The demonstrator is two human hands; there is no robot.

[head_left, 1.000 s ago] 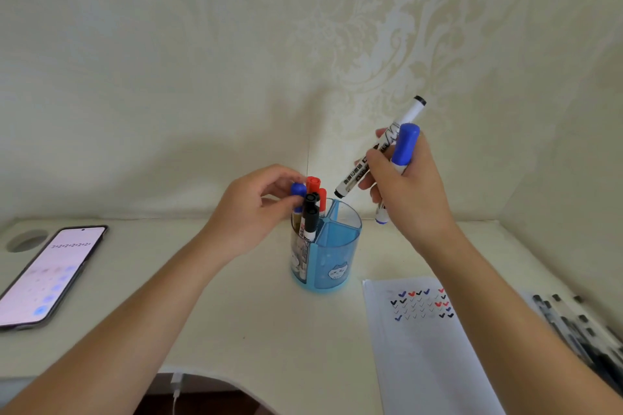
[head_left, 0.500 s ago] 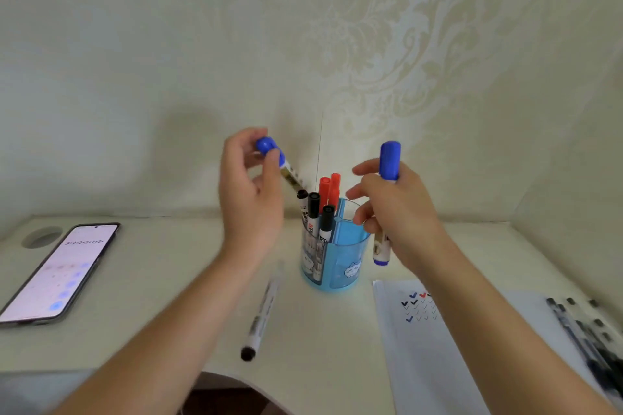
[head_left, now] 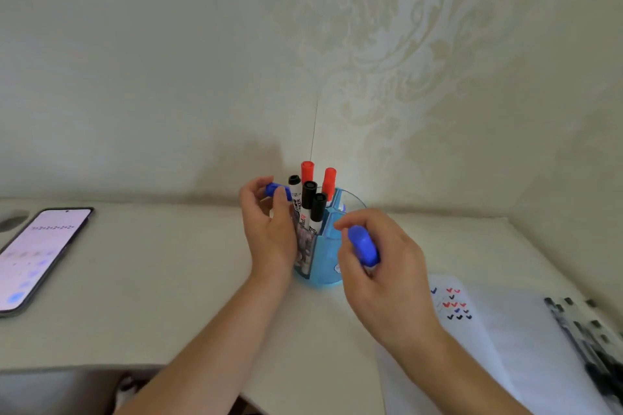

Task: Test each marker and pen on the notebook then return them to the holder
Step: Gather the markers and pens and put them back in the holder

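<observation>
Shows both hands dropped lower than half a second ago. Pinches a blue-capped marker in the left grip, now level with the caps standing in the blue holder, just beside its rim. Clutches a second blue-capped marker in the right grip, in front of the holder. Points to returning markers; ticked notebook at right.

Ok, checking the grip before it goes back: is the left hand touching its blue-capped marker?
Touching. The head view shows the left hand pinching the blue-capped marker by its cap between thumb and fingers, beside the holder.
</observation>
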